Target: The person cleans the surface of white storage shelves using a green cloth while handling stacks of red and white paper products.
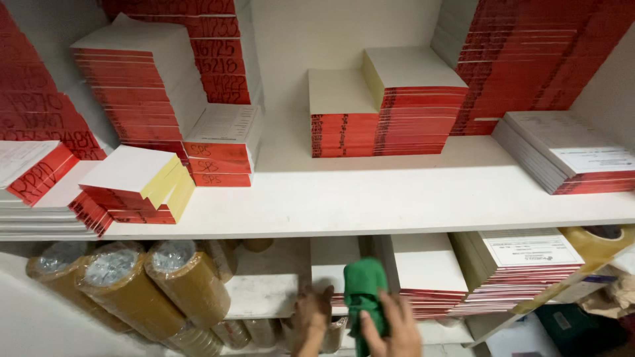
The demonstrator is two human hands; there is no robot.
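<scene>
— Hands first: where are they, and what do they hold?

— Both are low in the view, at the lower shelf. The right hand is closed around a green cloth, bunched in its grip. The left hand holds nothing; its fingers are loosely spread and reach toward the front of a stack of red-edged booklets, touching or nearly so, I cannot tell which.

— Start from the big things, then.

— A wide white upper shelf carries many piles of red-spined booklets, some squared up, some skewed. Below, on the left, lie wrapped packs of brown tape rolls; on the right, more booklets lean out past the edge.

— Which way does the cloth lie?

— Its long axis runs roughly up and down, the top end pointing at the underside of the upper shelf, the lower end hidden in the palm.

— What could go wrong?

— My guess: a sweep of the cloth could drag the leaning booklets off the edge, since they already overhang. The left hand, pushing on the stack, could also skew it.
</scene>
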